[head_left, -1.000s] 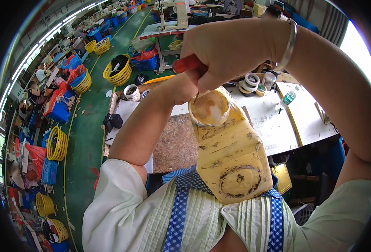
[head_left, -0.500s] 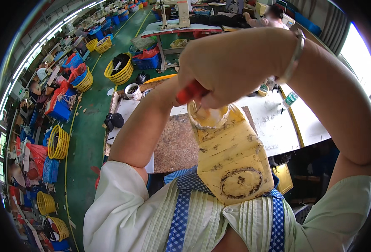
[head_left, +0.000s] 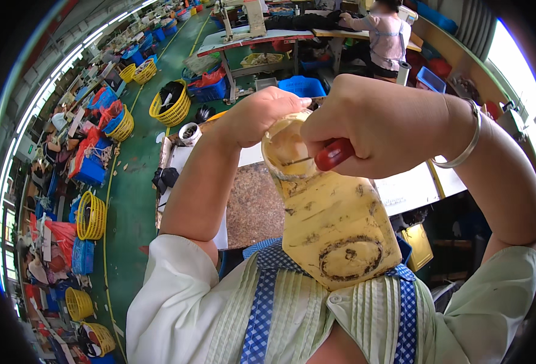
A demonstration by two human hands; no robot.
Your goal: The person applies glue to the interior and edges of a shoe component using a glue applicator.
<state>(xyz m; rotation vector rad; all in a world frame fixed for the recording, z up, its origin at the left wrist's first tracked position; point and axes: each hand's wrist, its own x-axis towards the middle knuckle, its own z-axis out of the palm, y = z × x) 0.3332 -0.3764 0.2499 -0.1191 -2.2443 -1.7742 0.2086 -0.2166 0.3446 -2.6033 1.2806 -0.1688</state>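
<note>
A yellowish plastic jug (head_left: 340, 224), smeared with dark marks, leans against my chest with its open mouth tipped away from me. My left hand (head_left: 265, 115) grips the far left side of the mouth, its thumb along the rim and its other fingers mostly hidden. In the fist of my right hand (head_left: 377, 130) is a tool with a red handle (head_left: 334, 154). Its thin metal shaft (head_left: 296, 161) reaches into the jug's mouth. The inside wall shows pale, whitish residue. What the tip touches is too small to tell.
A worktable with a brown worn board (head_left: 256, 203) stands before me, a white tub (head_left: 189, 133) at its far left. Beyond are a sewing machine table (head_left: 249, 39), a blue basket (head_left: 302, 86) and a seated co-worker (head_left: 389, 36). Yellow baskets (head_left: 172, 104) line the green floor.
My right hand has come down and turned, baring the jug's mouth and the tool's shaft. My left hand, hidden behind it before, now shows at the rim. The view has tilted up slightly.
</note>
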